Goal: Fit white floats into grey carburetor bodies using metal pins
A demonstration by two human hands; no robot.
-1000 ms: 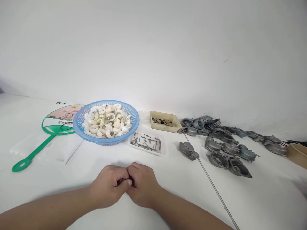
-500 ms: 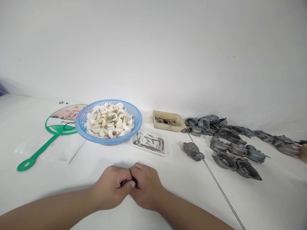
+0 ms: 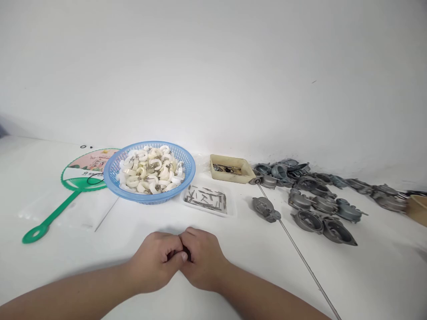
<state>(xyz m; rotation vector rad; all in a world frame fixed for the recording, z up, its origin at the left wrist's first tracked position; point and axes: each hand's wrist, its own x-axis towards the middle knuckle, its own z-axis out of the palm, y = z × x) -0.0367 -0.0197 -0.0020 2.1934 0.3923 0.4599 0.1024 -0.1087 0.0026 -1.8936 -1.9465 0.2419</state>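
My left hand (image 3: 153,262) and my right hand (image 3: 202,260) meet at the middle of the white table (image 3: 83,253), fingers curled together. A small dark part (image 3: 187,254) shows between the fingers, mostly hidden, and I cannot tell its exact kind. Nearest to my hands, just beyond them, lies a white plastic tray of thin metal pins (image 3: 207,200). Further left stands a blue plastic basket (image 3: 148,200) heaped with white ring-shaped parts (image 3: 150,171).
A beige tray of small dark parts (image 3: 231,170) stands by the wall. Several grey die-cast metal housings (image 3: 307,221) lie to the right, beside a long thin metal rod (image 3: 300,253). A green hand fan (image 3: 76,195) lies at left, and a cardboard container (image 3: 416,209) sits at the right edge.
My head view has shifted slightly, so the objects on the table sit at slightly different places. My hands stay together with the small dark part between them.
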